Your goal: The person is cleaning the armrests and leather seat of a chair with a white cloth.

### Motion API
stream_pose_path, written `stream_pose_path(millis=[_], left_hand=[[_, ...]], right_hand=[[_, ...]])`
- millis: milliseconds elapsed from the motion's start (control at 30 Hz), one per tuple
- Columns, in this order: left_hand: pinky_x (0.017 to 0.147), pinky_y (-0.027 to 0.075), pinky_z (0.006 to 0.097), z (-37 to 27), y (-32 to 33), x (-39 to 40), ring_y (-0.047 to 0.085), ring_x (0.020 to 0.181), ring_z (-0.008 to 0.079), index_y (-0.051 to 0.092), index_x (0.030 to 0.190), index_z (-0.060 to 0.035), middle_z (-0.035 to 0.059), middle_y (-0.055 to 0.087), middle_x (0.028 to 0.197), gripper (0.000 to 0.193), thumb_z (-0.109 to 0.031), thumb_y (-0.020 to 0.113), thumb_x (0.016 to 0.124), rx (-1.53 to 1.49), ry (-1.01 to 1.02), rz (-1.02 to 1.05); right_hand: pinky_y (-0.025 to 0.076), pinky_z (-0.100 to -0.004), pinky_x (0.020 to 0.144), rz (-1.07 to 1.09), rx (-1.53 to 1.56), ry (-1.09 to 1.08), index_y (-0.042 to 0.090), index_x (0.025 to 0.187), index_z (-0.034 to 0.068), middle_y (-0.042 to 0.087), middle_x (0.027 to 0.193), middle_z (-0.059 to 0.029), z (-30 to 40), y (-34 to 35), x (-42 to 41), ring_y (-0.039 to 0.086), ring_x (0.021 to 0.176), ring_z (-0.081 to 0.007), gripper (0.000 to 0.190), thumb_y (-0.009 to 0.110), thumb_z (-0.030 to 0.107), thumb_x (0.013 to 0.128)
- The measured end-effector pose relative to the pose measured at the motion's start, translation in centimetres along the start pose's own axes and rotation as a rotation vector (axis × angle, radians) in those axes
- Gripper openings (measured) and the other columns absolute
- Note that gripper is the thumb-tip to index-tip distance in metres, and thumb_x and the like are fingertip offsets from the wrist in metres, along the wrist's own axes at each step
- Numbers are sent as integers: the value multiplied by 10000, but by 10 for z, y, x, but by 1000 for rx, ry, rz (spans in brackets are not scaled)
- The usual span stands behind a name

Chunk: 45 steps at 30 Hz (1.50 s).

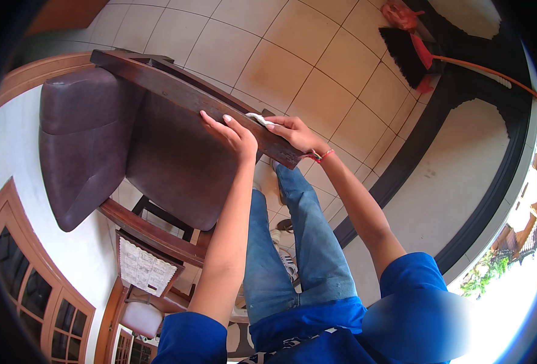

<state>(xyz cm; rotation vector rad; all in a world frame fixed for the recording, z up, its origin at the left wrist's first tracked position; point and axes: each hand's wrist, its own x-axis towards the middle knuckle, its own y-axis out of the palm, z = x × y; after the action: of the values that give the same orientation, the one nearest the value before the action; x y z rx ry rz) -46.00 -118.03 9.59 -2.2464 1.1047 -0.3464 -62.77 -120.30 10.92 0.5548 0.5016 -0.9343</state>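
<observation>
A dark wooden armrest of a chair with brown padded upholstery runs slantwise in front of me. My left hand lies against the armrest's near side, fingers stretched out along the wood. Opposite it, my right hand pinches a white cloth between thumb and fingers, at the armrest's far edge. Part of the cloth is hidden by the fingers. The brown seat cushion and the backrest lie to the left of my hands.
A broom with black bristles and a red plastic bag are at the upper right on the tiled floor. Along the right runs a low wall with dark trim. A small table with a lace cloth stands lower left.
</observation>
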Motion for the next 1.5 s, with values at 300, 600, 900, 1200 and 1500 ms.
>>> stream_pose_path(millis=[300,600,900,1200,1500], left_hand=[[1225,202,558,3,2,2,205,1489,514,125,1593,54,380,126,1606,625,-242,347,1089,-33,38,-32],[1224,213,542,0,5,0,215,1497,471,154,1596,13,327,152,1616,607,-278,343,1097,-90,-31,-32],[1209,231,547,7,2,2,244,1477,492,183,1587,14,343,151,1608,569,-212,343,1090,-146,25,-73],[1203,233,559,9,5,0,269,1459,493,193,1582,15,342,177,1598,566,-231,348,1096,-152,-5,-73],[1200,231,567,11,4,4,265,1459,503,195,1570,36,353,177,1592,568,-229,351,1092,-173,32,-90]], right_hand=[[460,-329,1037,84,-91,-108,630,1386,34,699,1274,-122,73,47,129,615,1188,-211,486,558,367,1039],[443,-352,1057,106,-200,-114,646,1370,76,687,1298,-144,105,62,168,616,1204,-247,484,533,405,1034],[493,-318,864,31,-326,-55,675,1191,34,694,1000,-74,36,17,54,602,946,-147,399,564,391,1053],[456,-286,656,-218,-220,147,657,1043,32,597,777,-10,-56,-1,-104,522,712,-102,314,686,342,1007],[486,-296,649,-517,-310,13,687,1087,2,651,799,-59,-30,48,-128,590,746,-101,202,728,152,957]])
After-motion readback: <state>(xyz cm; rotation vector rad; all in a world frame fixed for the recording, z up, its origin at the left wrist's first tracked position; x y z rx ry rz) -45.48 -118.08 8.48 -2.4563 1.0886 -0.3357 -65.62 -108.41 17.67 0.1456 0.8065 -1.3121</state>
